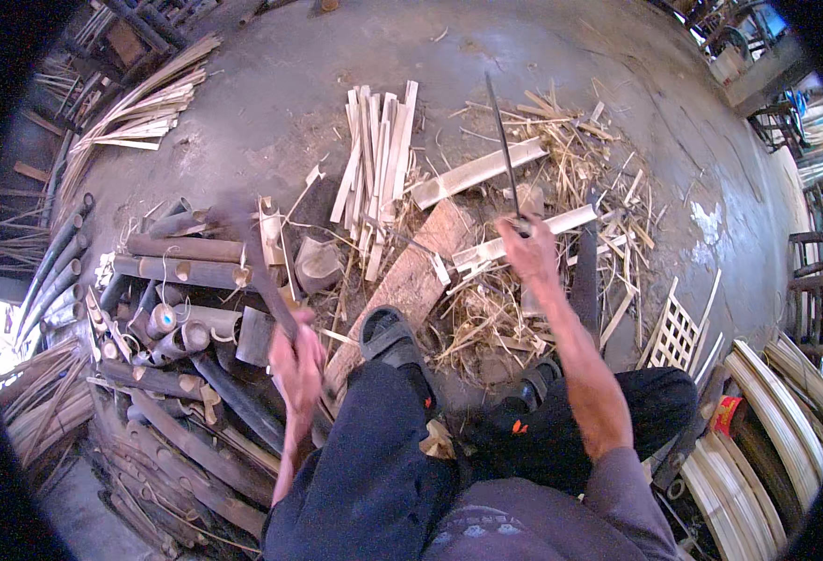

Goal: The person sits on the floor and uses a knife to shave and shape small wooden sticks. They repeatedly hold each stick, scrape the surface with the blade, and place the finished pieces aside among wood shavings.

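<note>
My left hand (296, 363) is closed round the lower end of a dark long-handled tool (266, 282). Its far end is smeared by motion, so I cannot make out its kind. At the centre right, my right hand (528, 251) grips a long, thin dark blade (499, 131) that points away from me. Just beneath this hand lies a split bamboo piece (569, 221). A second split bamboo piece (477, 173) rests a little farther off. Between my hands a thick wooden board (414, 266) lies on the floor, with my sandalled foot (395, 337) beside it.
Shavings (486, 323) litter the floor round my feet. Pale bamboo strips (374, 154) lie ahead, and another bundle (154, 103) lies far left. Cut bamboo tubes (182, 271) are piled at my left. A woven lattice (675, 332) and bundled slats (734, 486) are at my right.
</note>
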Motion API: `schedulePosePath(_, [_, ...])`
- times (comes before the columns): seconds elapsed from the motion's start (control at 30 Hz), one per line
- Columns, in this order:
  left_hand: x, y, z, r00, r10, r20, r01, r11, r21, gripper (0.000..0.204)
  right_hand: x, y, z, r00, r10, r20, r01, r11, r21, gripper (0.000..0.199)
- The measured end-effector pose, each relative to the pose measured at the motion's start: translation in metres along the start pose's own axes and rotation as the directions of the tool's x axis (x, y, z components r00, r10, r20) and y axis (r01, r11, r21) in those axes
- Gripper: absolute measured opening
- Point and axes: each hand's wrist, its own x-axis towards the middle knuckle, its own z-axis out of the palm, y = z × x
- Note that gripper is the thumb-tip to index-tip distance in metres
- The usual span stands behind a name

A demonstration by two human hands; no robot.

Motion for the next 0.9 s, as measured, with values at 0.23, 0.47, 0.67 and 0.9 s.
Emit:
schedulePosePath(0.23, [0.078, 0.023, 0.064, 0.974, 0.227, -0.020, -0.227, 0.970, -0.081, 0.022, -0.050, 0.059, 0.125, 0.998, -0.051, -0.032, 0.060, 0.906, 0.418, 0.012])
schedulePosePath(0.47, [0.083, -0.015, 0.084, 0.971, 0.228, -0.066, -0.235, 0.962, -0.137, 0.019, -0.070, 0.021, 0.085, 0.980, 0.121, 0.155, -0.141, 0.982, 0.125, 0.030])
schedulePosePath(0.67, [0.076, 0.025, 0.090, 0.909, 0.409, 0.075, -0.416, 0.891, 0.184, 0.030, -0.086, -0.046, 0.017, 0.965, -0.095, 0.243, 0.078, 0.994, 0.080, 0.063])
schedulePosePath(0.9, [0.056, 0.048, 0.099, 0.875, 0.396, 0.279, -0.473, 0.821, 0.319, 0.013, -0.122, -0.139, -0.014, 0.815, -0.003, 0.579, -0.362, 0.778, 0.514, 0.055])
